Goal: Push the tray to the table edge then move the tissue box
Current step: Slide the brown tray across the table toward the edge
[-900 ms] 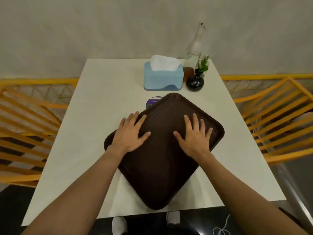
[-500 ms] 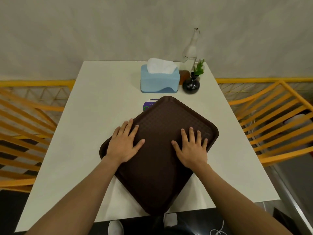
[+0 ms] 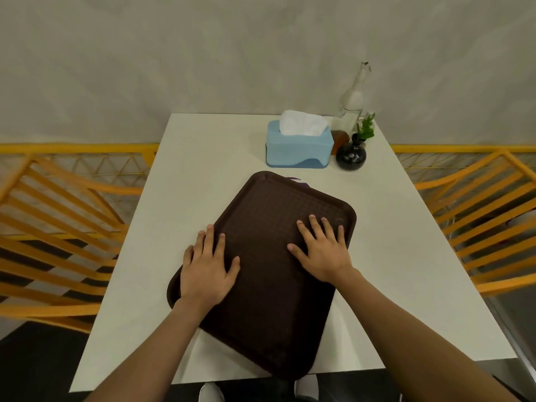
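Observation:
A dark brown tray (image 3: 269,288) lies skewed on the white table (image 3: 185,181), one corner reaching the near edge. My left hand (image 3: 207,268) rests flat on its left rim, fingers spread. My right hand (image 3: 322,250) presses flat on its right part, fingers apart. A light blue tissue box (image 3: 298,147) with white tissue sticking out stands at the far side of the table, a short gap beyond the tray's far corner.
A tall glass bottle (image 3: 352,97), a small amber jar (image 3: 339,140) and a round black vase with a green sprig (image 3: 351,153) stand right of the tissue box. A purple item (image 3: 298,180) peeks from under the tray's far edge. Orange slatted chairs (image 3: 52,227) flank the table.
The tray has turned a little clockwise under both hands and now covers most of the purple item. My head view has shifted left, so the far objects sit further right.

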Tool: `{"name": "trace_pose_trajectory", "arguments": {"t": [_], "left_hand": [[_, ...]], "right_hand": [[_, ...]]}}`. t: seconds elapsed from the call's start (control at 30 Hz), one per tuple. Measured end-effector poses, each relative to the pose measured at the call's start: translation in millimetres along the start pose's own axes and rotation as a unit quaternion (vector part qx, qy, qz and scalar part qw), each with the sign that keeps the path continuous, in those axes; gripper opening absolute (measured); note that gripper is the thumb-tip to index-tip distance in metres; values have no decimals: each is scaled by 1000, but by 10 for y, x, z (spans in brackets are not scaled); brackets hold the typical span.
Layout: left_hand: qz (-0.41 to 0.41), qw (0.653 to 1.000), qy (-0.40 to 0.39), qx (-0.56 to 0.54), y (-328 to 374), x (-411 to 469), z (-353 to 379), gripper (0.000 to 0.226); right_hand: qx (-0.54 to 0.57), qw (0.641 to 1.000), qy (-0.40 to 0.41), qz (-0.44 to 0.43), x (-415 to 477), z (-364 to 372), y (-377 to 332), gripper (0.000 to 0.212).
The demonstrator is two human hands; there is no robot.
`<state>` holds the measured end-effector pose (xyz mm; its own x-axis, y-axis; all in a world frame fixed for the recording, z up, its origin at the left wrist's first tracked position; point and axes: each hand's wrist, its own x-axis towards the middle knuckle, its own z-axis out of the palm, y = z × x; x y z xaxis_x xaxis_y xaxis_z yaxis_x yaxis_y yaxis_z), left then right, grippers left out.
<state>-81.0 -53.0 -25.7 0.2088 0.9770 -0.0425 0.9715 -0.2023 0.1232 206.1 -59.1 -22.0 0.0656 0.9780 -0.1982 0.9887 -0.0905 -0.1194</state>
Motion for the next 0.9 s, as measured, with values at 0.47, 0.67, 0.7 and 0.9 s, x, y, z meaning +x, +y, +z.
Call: {"name": "trace_pose_trajectory", "arguments": {"t": [0.47, 0.67, 0.7, 0.9], "left_hand": [[137, 990, -4, 19, -854, -40, -237, 71], [163, 986, -18, 22, -1103, 161, -164, 82], [162, 987, -16, 15, -1126, 153, -134, 82], [126, 992, 2, -11, -1153, 134, -64, 82]], "right_hand": [[86, 985, 132, 75, -185, 13, -830, 72], [92, 975, 98, 180, -621, 292, -931, 83], [93, 974, 94, 182, -640, 313, -954, 83], [81, 979, 99, 159, -520, 306, -921, 82]]}}
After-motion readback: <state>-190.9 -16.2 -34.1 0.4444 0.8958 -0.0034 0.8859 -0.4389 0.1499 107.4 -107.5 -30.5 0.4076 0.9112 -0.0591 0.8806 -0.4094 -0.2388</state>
